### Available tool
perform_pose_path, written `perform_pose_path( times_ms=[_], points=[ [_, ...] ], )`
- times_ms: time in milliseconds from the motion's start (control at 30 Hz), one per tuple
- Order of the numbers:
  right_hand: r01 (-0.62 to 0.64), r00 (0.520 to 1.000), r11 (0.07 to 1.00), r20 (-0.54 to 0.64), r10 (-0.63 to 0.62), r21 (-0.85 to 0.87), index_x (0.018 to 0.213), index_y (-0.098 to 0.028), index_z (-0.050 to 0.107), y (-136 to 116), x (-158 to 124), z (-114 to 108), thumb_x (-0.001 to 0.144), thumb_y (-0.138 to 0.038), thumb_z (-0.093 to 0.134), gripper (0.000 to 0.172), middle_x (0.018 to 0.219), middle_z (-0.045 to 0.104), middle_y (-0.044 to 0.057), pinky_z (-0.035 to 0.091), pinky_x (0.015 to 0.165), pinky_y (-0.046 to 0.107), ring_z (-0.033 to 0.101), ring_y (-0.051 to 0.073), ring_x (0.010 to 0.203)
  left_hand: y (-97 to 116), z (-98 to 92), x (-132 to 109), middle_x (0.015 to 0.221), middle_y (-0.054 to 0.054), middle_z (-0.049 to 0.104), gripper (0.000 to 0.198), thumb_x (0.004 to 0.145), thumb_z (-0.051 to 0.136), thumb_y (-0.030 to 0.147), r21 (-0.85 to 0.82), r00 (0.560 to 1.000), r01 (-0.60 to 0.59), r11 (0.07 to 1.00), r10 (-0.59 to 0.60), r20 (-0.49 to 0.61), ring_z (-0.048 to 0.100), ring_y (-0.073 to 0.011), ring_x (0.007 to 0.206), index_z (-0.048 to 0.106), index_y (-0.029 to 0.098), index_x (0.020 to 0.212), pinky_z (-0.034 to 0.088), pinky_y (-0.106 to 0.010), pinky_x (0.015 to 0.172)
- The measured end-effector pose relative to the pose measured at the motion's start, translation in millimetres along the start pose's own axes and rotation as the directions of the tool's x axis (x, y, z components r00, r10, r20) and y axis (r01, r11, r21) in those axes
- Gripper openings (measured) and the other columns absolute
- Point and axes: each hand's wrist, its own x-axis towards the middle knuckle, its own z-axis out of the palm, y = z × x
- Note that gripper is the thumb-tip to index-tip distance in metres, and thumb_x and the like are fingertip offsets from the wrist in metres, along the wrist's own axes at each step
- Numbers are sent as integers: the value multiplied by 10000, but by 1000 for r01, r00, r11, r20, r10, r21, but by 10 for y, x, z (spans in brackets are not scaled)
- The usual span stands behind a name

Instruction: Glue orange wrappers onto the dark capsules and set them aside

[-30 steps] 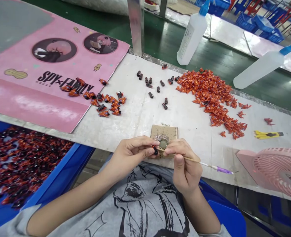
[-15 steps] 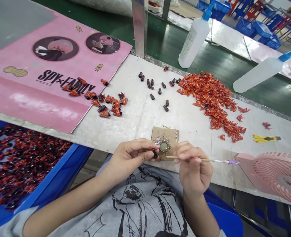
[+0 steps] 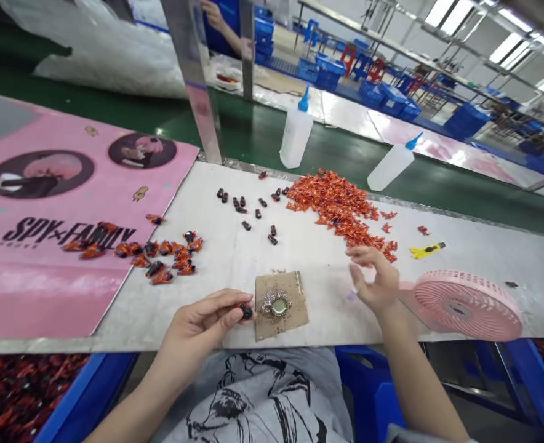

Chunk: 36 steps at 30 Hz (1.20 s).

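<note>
My left hand (image 3: 212, 317) pinches a small black-and-orange plastic part (image 3: 245, 311) between thumb and fingertips, just left of a brown cardboard square (image 3: 265, 329). On the cardboard lies a bottle cap (image 3: 279, 307), with wet spots around it. My right hand (image 3: 376, 277) is raised over the worktop, thumb and forefinger apart, close to the near end of a pile of orange pointed plastic pieces (image 3: 336, 200). A blurred purple spot (image 3: 351, 296) shows beneath its thumb. The thin stick itself cannot be made out.
Several black parts (image 3: 258, 213) lie scattered mid-table. Joined orange-black parts (image 3: 180, 249) lie beside and on a pink printed sheet (image 3: 69, 283). Two blue-tipped bottles (image 3: 297, 132) stand behind the pile. A yellow cutter (image 3: 426, 250) and pink fan (image 3: 466, 307) are at right.
My right hand has moved away from the cardboard toward the orange pile, and its fingers have spread. The stick it held no longer shows clearly. My left hand keeps its part. The view has tilted up.
</note>
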Motion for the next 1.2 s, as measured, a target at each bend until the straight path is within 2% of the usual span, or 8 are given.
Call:
perform_pose_path(
  times_ms=[200,333,433,600,800,900,1000,1200],
  points=[
    [-48,971,992,229,74,-117,775,-209,650,585,662,398,953,-397,651,259,848,731,64,559,859,403,681,206,846,136,95,-37,864,-38,789,280,651,930,483,-90,994,-32,995,22,-110,737,-184,725,856,257,798,642,-259,692],
    [-68,954,995,287,86,-74,905,-174,677,594,930,566,986,-452,615,296,906,711,28,573,818,360,670,153,816,238,162,-17,813,-40,781,310,652,927,492,-184,993,-54,981,34,-113,726,-179,701,848,228,795,627,-264,679],
    [-70,962,997,267,62,19,743,-182,674,449,1026,569,929,-493,671,362,727,681,40,565,744,390,655,190,721,301,188,75,784,-47,778,317,653,928,476,-230,997,-57,971,45,-60,713,-177,696,841,205,790,619,-277,681],
    [-124,955,961,294,48,247,883,-205,716,-56,826,452,940,-517,636,327,713,714,39,549,580,312,665,184,633,377,391,239,793,-63,805,275,622,948,386,-319,993,-102,942,76,-95,732,-187,763,823,189,768,599,-291,794],
    [-269,925,854,367,100,446,904,-229,736,-573,447,383,922,-426,702,201,803,730,43,584,625,291,686,169,693,404,691,324,850,-74,816,231,665,909,340,-377,989,-146,915,129,-70,756,-220,836,816,186,811,607,-331,852],
    [-307,944,803,268,190,511,889,-225,758,-651,353,444,895,-361,743,138,883,693,56,586,620,287,680,163,729,382,764,350,827,-65,813,233,645,916,327,-413,991,-129,902,108,-73,752,-214,791,818,186,804,629,-338,811],
    [-279,960,853,123,251,441,900,-207,762,-673,279,549,898,-338,732,134,963,674,79,602,647,292,690,178,824,332,800,396,814,-58,810,260,605,936,329,-463,993,-108,880,75,-90,749,-211,784,815,182,781,639,-343,801],
    [-195,981,913,56,187,359,972,-224,784,-659,140,649,875,-242,751,104,950,749,86,633,749,336,726,203,908,208,831,454,813,-50,808,314,565,959,351,-502,989,-73,862,-4,-150,749,-195,808,811,175,779,620,-318,835]
  ],
)
